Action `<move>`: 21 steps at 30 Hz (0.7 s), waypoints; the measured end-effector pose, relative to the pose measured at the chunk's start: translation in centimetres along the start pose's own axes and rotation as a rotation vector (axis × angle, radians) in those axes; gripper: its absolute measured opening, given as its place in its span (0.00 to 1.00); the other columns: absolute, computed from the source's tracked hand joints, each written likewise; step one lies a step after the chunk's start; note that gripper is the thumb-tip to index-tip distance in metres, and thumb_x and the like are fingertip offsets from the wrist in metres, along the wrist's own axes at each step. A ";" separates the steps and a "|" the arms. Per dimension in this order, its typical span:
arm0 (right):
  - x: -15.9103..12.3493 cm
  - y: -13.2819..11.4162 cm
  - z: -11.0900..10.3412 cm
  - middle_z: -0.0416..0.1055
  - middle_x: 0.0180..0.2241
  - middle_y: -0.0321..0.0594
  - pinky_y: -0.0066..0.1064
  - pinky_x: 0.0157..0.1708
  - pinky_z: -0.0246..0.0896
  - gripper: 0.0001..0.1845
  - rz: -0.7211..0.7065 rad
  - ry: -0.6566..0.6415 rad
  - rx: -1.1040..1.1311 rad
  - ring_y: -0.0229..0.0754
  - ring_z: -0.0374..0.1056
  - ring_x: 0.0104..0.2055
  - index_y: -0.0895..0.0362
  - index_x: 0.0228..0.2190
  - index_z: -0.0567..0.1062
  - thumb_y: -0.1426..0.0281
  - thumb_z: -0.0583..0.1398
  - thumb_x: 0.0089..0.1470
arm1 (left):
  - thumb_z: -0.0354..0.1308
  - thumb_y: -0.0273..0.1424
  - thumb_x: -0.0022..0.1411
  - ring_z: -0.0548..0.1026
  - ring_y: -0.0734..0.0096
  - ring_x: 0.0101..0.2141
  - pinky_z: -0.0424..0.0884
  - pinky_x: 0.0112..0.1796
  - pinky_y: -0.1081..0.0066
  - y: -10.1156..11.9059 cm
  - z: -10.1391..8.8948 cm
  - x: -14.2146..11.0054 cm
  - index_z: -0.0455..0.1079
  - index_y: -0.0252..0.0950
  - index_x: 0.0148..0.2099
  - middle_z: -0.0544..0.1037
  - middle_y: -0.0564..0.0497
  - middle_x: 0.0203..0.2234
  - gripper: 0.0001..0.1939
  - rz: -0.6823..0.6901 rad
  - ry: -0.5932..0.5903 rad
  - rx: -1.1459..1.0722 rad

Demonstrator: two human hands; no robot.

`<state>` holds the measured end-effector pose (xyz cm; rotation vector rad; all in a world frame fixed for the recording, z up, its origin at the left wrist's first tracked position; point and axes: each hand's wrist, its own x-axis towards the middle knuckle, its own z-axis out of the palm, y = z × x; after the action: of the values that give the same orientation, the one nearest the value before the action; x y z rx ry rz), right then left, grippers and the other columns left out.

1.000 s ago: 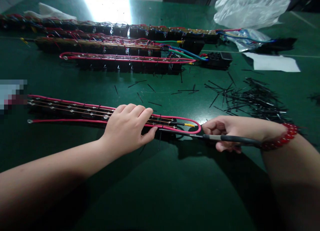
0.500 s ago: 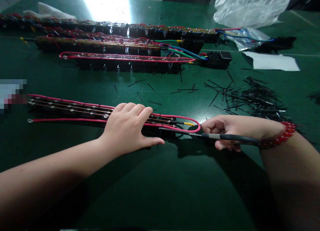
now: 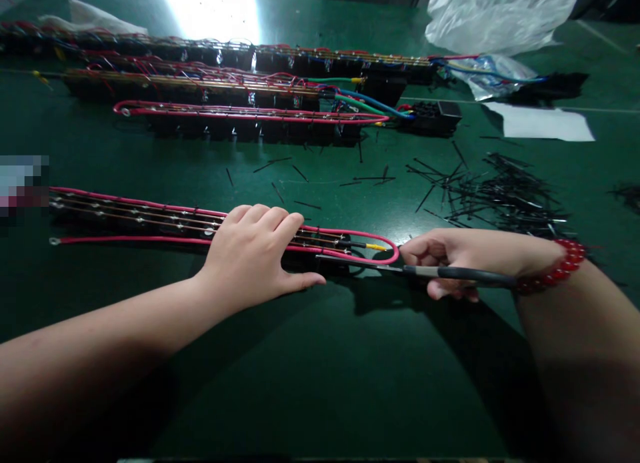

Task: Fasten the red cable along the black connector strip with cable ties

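Note:
A long black strip assembly (image 3: 155,224) with bare metal rods lies on the green table. Red cable (image 3: 120,239) runs along both its sides and loops round past its right end, where a yellow-sleeved wire tip shows. My left hand (image 3: 255,249) lies across the strip with its fingers curled over the far side and its thumb stretched out near the front edge. Scissors (image 3: 430,271) with black handles are held in my right hand (image 3: 445,259). Their blades point left along the near side of the cable loop, beside the strip. The exact spot at the blade tips is dark.
Loose black cable ties (image 3: 520,196) form a pile at the right, with several scattered leftward. Farther back lie more wired strips (image 3: 250,116), a black connector block (image 3: 435,118), white paper (image 3: 545,121) and a clear plastic bag (image 3: 500,16).
My left thumb has swung away from the red cable and straightened out. The scissors stay at nearly the same place by the loop. The whole view has shifted slightly.

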<state>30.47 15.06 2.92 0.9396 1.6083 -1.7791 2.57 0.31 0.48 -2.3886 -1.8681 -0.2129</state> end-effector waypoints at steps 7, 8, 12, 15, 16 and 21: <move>-0.2 0.1 0.1 0.63 0.15 0.26 0.18 0.11 0.57 0.24 -0.035 0.011 -0.052 0.30 0.59 0.15 0.55 0.26 0.66 0.54 0.71 0.40 | 0.52 0.61 0.58 0.73 0.48 0.44 0.66 0.44 0.54 -0.1 0.1 0.0 0.68 0.35 0.50 0.77 0.41 0.45 0.35 -0.003 -0.001 -0.010; -0.2 0.2 0.1 0.63 0.15 0.25 0.19 0.11 0.57 0.24 -0.029 0.014 -0.055 0.30 0.59 0.15 0.55 0.26 0.66 0.54 0.71 0.40 | 0.53 0.61 0.58 0.73 0.48 0.44 0.66 0.44 0.54 -0.1 0.1 0.0 0.68 0.35 0.50 0.77 0.41 0.44 0.35 -0.004 -0.001 -0.010; -0.1 0.4 0.2 0.63 0.15 0.26 0.19 0.12 0.57 0.25 -0.004 0.012 -0.064 0.30 0.59 0.15 0.55 0.24 0.65 0.54 0.71 0.40 | 0.53 0.61 0.58 0.73 0.48 0.44 0.66 0.44 0.54 -0.1 0.2 0.0 0.68 0.35 0.50 0.77 0.41 0.44 0.34 -0.002 0.000 -0.009; -0.3 0.6 0.0 0.65 0.18 0.28 0.20 0.13 0.55 0.24 -0.023 -0.001 -0.087 0.30 0.60 0.17 0.55 0.24 0.64 0.55 0.71 0.40 | 0.53 0.60 0.58 0.73 0.48 0.43 0.66 0.44 0.54 -0.1 0.1 0.0 0.68 0.35 0.50 0.77 0.41 0.45 0.34 0.001 -0.001 -0.007; -0.5 0.7 0.0 0.65 0.18 0.28 0.20 0.14 0.54 0.24 -0.035 -0.001 -0.092 0.30 0.60 0.18 0.55 0.24 0.64 0.56 0.71 0.40 | 0.53 0.60 0.58 0.74 0.48 0.44 0.66 0.44 0.54 -0.1 0.1 0.0 0.68 0.35 0.50 0.77 0.40 0.45 0.34 0.002 -0.002 -0.010; -2.9 0.7 -0.4 0.62 0.20 0.27 0.22 0.18 0.51 0.23 -0.089 0.097 -0.030 0.30 0.59 0.20 0.55 0.23 0.64 0.59 0.71 0.38 | 0.51 0.60 0.59 0.74 0.48 0.44 0.66 0.44 0.54 -0.1 0.1 0.0 0.68 0.35 0.51 0.77 0.41 0.46 0.34 0.004 -0.010 -0.033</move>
<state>32.82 15.26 4.86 0.9677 1.7570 -1.7881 2.46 0.30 0.40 -2.4185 -1.8780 -0.2337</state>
